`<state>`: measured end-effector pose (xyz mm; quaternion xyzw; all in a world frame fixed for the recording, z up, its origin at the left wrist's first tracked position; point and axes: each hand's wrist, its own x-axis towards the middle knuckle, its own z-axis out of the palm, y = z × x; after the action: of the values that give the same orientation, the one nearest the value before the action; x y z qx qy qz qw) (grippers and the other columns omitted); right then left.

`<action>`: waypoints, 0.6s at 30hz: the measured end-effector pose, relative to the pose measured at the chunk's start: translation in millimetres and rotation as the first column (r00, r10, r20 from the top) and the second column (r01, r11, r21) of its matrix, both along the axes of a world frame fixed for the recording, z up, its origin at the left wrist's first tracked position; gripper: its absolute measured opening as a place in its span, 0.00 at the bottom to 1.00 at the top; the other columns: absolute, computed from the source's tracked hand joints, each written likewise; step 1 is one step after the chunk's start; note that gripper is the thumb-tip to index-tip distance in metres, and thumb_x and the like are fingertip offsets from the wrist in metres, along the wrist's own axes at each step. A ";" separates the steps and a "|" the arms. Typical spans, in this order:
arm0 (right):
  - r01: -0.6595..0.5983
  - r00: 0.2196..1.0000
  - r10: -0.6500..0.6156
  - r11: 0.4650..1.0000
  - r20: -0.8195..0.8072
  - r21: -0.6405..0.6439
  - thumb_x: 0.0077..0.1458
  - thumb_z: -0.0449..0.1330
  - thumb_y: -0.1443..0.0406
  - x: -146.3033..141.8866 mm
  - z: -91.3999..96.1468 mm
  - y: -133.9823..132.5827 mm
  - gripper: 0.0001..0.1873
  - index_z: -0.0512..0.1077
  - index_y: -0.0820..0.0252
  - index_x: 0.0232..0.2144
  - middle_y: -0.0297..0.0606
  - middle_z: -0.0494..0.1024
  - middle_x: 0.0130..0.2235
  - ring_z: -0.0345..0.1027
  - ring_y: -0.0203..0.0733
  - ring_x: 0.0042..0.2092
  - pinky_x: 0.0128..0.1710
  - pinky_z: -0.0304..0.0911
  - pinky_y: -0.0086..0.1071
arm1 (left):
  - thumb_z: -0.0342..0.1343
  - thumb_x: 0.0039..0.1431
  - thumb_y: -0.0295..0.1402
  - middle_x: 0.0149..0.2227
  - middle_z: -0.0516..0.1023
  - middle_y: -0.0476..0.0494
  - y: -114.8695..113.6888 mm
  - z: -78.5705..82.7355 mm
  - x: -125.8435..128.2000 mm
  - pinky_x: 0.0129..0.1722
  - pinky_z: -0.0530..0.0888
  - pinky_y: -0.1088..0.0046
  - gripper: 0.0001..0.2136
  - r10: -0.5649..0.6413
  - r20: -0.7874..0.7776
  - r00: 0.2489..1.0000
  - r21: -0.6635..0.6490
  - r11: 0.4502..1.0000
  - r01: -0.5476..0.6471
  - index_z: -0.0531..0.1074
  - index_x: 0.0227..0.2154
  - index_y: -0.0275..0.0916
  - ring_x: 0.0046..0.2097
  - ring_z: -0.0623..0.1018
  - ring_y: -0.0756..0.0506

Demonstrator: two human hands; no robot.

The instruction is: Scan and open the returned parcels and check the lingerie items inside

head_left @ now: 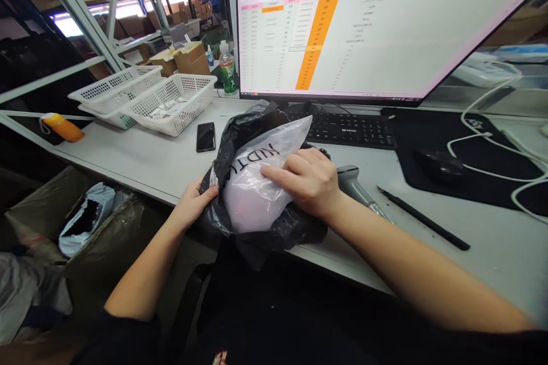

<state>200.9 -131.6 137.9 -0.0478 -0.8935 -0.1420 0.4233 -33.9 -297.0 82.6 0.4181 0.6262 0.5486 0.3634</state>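
As the left hand (193,205) pinches a black bag (230,141) mid-frame, the half-curled right hand (314,183) touches a translucent pouch (252,205), grip unclear; apparent unpacking next needs steady pulling

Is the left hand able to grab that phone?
Probably yes: the smartphone lies just beyond the left hand, with nothing seen between, but that hand would first need to release the black plastic bag.

A pale desk (496,274) stretches across the middle of the frame to the right edge. Metal shelves (113,57) with slanting posts fill the upper left, holding cardboard boxes (132,25). White light (67,25) glares between them. Under the desk, at lower left, the room is dim.
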 end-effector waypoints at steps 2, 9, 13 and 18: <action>0.050 0.995 -0.040 0.993 0.095 -0.106 0.66 0.52 0.68 4.2 0.1 2.9 0.17 0.79 0.46 0.44 0.35 0.65 0.25 0.57 0.40 0.30 0.34 0.52 0.36 | 0.65 0.51 0.56 0.35 0.80 0.44 -2.2 8.5 2.9 0.36 0.73 0.71 0.25 0.104 -0.052 0.993 -0.008 0.994 -0.104 0.79 0.38 0.36 0.37 0.78 0.42; 0.142 0.982 -0.158 0.980 -0.104 -0.143 0.64 0.54 0.69 54.0 10.3 24.4 0.16 0.79 0.54 0.47 0.38 0.73 0.28 0.66 0.43 0.31 0.32 0.59 0.36 | 0.59 0.56 0.49 0.16 0.64 0.52 -17.9 6.8 -53.9 0.21 0.61 0.77 0.18 0.343 -0.178 0.922 0.043 0.939 -0.341 0.76 0.25 0.37 0.20 0.64 0.51; 0.220 0.900 -0.331 0.907 -0.285 -0.359 0.61 0.56 0.68 85.8 29.2 42.5 0.15 0.78 0.55 0.47 0.46 0.80 0.41 0.74 0.56 0.42 0.41 0.67 0.47 | 0.63 0.51 0.47 0.15 0.62 0.54 -28.7 -6.4 -79.5 0.24 0.67 0.77 0.16 0.517 -0.095 0.851 0.073 0.856 -0.512 0.79 0.31 0.36 0.20 0.64 0.52; -0.014 0.915 -0.229 0.805 -0.333 -0.594 0.57 0.59 0.69 61.9 22.1 28.9 0.14 0.77 0.53 0.45 0.44 0.81 0.43 0.75 0.54 0.44 0.45 0.69 0.48 | 0.71 0.39 0.56 0.50 0.79 0.37 -1.2 -12.2 -7.4 0.42 0.78 0.64 0.39 0.017 0.303 0.953 0.098 0.994 -0.048 0.73 0.55 0.43 0.48 0.79 0.38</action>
<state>262.8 -102.6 159.9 -0.2542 -0.7869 0.1275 0.5476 -41.3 -298.2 70.4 0.3377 0.5406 0.6439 0.4231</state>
